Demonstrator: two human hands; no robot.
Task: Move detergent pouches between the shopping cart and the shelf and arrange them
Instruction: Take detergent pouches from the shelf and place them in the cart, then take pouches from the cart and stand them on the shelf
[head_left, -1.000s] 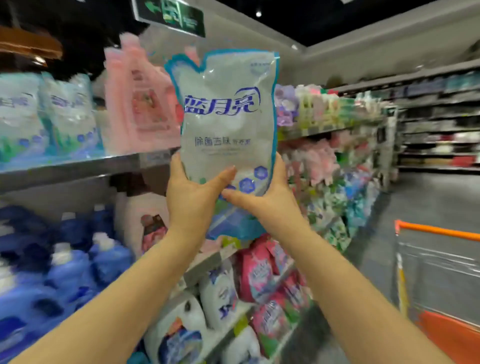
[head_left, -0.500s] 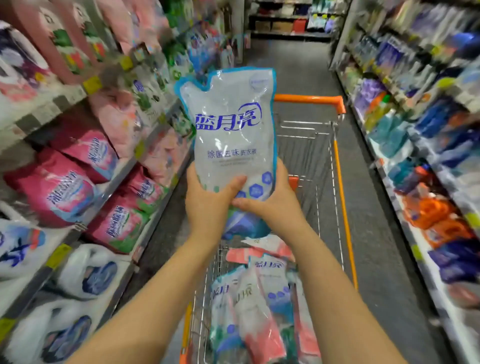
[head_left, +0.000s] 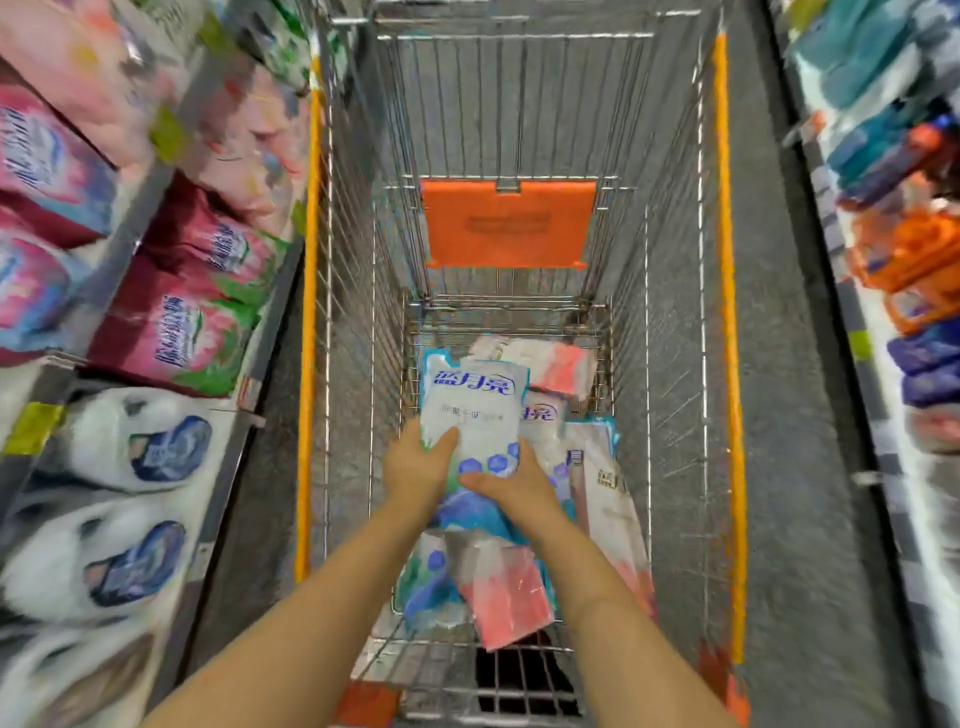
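Both hands, left hand (head_left: 420, 467) and right hand (head_left: 511, 488), grip the soft, floppy pouch (head_left: 470, 410) low, fingers curled; support its base.

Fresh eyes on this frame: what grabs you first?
A white-and-blue detergent pouch at centre, gripped by the left hand and right hand low inside the wire shopping cart, above a pile of other pouches. Then the orange flap beyond it in the cart, and the pink bags on the left-hand shelf.
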